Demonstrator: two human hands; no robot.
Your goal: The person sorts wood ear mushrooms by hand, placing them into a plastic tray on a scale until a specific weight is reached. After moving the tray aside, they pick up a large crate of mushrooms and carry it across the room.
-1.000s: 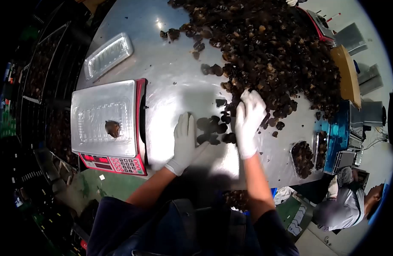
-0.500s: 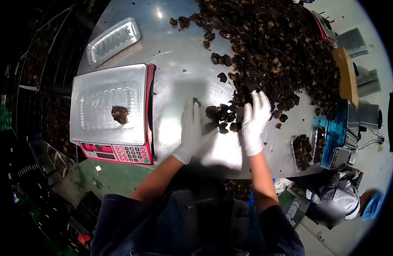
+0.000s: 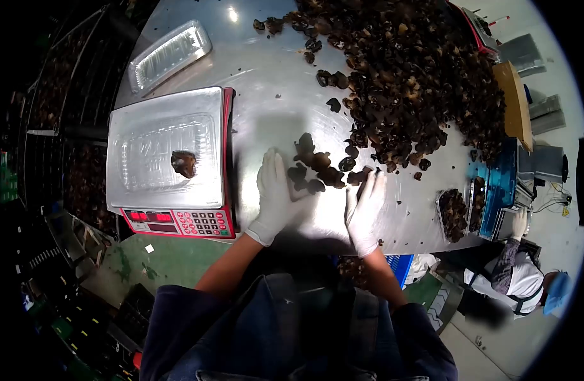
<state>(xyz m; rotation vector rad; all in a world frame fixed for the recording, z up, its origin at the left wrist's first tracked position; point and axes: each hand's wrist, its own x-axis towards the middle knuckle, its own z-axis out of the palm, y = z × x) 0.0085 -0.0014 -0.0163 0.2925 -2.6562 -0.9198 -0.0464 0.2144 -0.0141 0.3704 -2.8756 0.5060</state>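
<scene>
My left hand [image 3: 273, 198], in a white glove, lies on the steel table just left of a small group of dark fungus-like pieces [image 3: 318, 160]. Its fingers are stretched out and hold nothing. On the group's right side is my right hand [image 3: 367, 211], also gloved, with its fingertips by the nearest pieces; the fingers are extended, thumb apart. Beyond both hands spreads a large heap of the same pieces [image 3: 419, 82]. A clear plastic tray [image 3: 139, 152] with one brown piece [image 3: 183, 164] in it rests on the red-edged scale [image 3: 171, 221].
Another clear tray [image 3: 170, 56] lies at the back left. On the right are a filled tray [image 3: 452, 216], a blue container [image 3: 500, 184], a cardboard piece [image 3: 513, 105] and a second scale [image 3: 476, 28]. A co-worker [image 3: 517, 279] is at the lower right.
My right hand has moved back from the heap towards me. My left hand has shifted slightly left. The small group is more spread out, with more pieces between my hands.
</scene>
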